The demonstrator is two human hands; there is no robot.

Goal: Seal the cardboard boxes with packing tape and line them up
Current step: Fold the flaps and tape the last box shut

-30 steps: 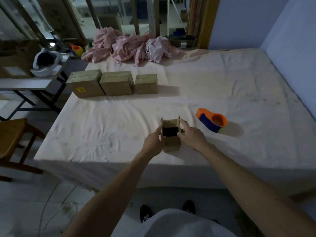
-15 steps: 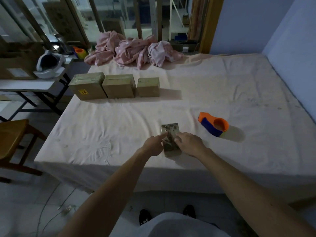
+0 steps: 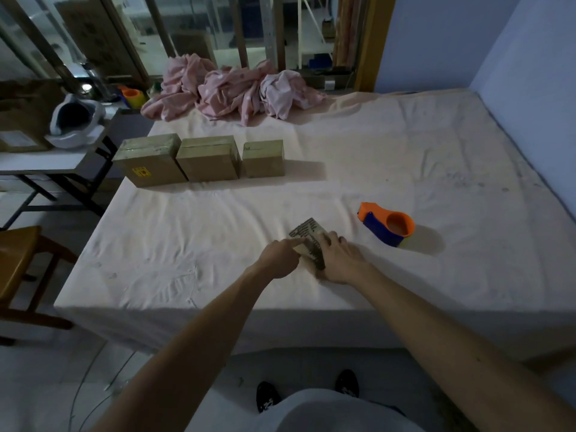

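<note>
Three sealed boxes (image 3: pixel 207 163) far-left | tape dispenser (image 3: pixel 386 226) right of small box (image 3: pixel 307 232)

The bed (image 3: pixel 405 157) bears a row of three boxes (image 3: pixel 207 162), a small box (image 3: pixel 307 229), a tape dispenser (image 3: pixel 386 227) and pink cloth (image 3: pixel 230 88).
</note>
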